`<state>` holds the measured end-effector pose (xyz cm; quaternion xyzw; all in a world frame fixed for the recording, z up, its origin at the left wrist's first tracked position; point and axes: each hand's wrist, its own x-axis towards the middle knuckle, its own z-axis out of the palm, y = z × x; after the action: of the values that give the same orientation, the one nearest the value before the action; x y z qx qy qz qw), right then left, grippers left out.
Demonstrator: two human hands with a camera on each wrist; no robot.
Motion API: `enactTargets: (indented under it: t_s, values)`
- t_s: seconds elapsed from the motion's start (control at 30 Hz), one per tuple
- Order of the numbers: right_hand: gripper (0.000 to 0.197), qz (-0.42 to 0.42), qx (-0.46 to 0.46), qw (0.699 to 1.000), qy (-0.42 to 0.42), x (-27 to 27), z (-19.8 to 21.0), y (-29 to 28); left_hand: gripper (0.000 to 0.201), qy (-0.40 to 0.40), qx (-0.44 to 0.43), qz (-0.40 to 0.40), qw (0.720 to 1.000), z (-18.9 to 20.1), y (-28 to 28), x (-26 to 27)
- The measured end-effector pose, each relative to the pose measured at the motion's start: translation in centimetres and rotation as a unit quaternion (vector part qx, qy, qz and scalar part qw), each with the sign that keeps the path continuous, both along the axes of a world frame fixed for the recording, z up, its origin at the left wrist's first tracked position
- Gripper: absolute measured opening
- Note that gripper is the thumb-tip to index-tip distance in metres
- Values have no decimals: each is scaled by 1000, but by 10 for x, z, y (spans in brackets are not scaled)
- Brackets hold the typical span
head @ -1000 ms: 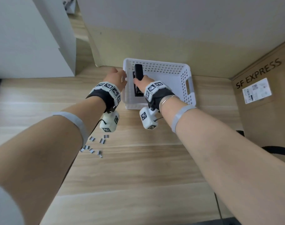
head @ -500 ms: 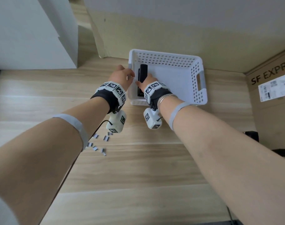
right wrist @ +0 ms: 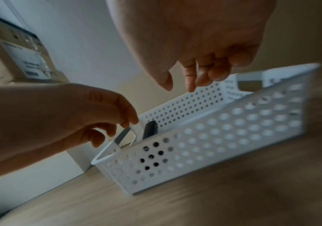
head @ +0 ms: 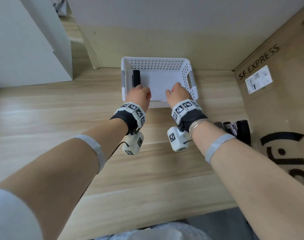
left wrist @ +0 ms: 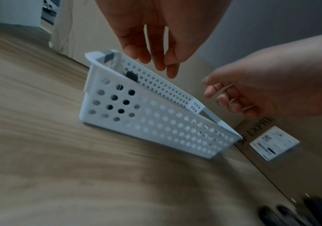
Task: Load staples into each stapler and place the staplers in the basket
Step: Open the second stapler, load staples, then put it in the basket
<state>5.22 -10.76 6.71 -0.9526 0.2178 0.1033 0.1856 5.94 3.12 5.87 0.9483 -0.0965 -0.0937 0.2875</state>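
A white perforated basket stands on the wooden table by the wall. A black stapler lies inside it along the left wall, also seen as the stapler and the stapler in the wrist views. My left hand hovers over the basket's front left corner, fingers relaxed and empty. My right hand hangs over the front right part with loosely curled fingers that hold nothing. A second black stapler lies open on the table, right of my right wrist.
A cardboard box marked SF EXPRESS walls off the right side, close to the second stapler. A white cabinet stands at the back left. The wall runs right behind the basket. The table's front edge lies below my forearms.
My right hand let go of the stapler, which now lies in the basket, and moved right. My left hand shifted over the basket's front left corner. The view turned right, so the second stapler shows.
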Motion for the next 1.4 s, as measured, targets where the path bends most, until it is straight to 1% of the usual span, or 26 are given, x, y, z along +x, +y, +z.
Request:
enactTargets:
  t_s: [0.2, 0.27, 0.33, 0.4, 0.5, 0.57, 0.67, 0.77, 0.83, 0.87, 0.93, 1.0, 1.1, 1.17, 1.27, 1.4]
  values:
    - [31, -90, -62, 994, 2, -79, 0, -63, 28, 47, 4, -53, 998, -14, -32, -50]
    - [34, -110, -78, 991, 21, -100, -3, -82, 28, 65, 10, -70, 995, -21, -43, -64]
    - [41, -137, -74, 987, 40, -115, -10, -95, 28, 82, 17, -80, 993, -29, -51, -76]
    - [48, -146, -63, 986, 44, -125, -18, -102, 28, 91, 21, -83, 992, -37, -56, -86]
    - [59, -129, -65, 989, 29, -129, -26, -108, 29, 107, 27, -88, 990, -45, -59, -96]
    - [65, -147, -56, 986, 47, -129, -31, -112, 30, 114, 35, -94, 988, -48, -58, -101]
    - [62, -185, -47, 978, 80, -133, -38, -119, 30, 124, 37, -94, 987, -51, -53, -103]
    - [59, -170, -58, 980, 87, -135, -38, -121, 31, 152, 61, -94, 982, -53, -44, -102]
    - [59, -143, -57, 984, 90, -132, -35, -116, 31, 166, 71, -86, 980, -55, -37, -100]
    - [58, -115, -57, 987, 92, -129, -32, -110, 30, 171, 72, -80, 979, -55, -33, -98]
    - [56, -32, -56, 994, 84, -122, -28, -91, 30, 189, 69, -65, 977, -54, -26, -96]
    - [55, 72, -43, 994, 65, -114, -23, -68, 41, 208, 53, -49, 975, -54, -17, -93]
    - [57, 223, -29, 973, 55, -101, -18, -31, 62, 215, 18, -17, 976, -52, 0, -90]
    - [60, 290, -19, 955, 62, -95, -15, -9, 66, 206, 8, -4, 978, -51, 12, -90]
    - [63, 349, -20, 934, 79, -90, -15, 19, 62, 193, 20, -10, 981, -52, 29, -89]
    - [59, 382, -11, 918, 101, -90, -23, 38, 52, 179, 47, -41, 982, -57, 40, -92]
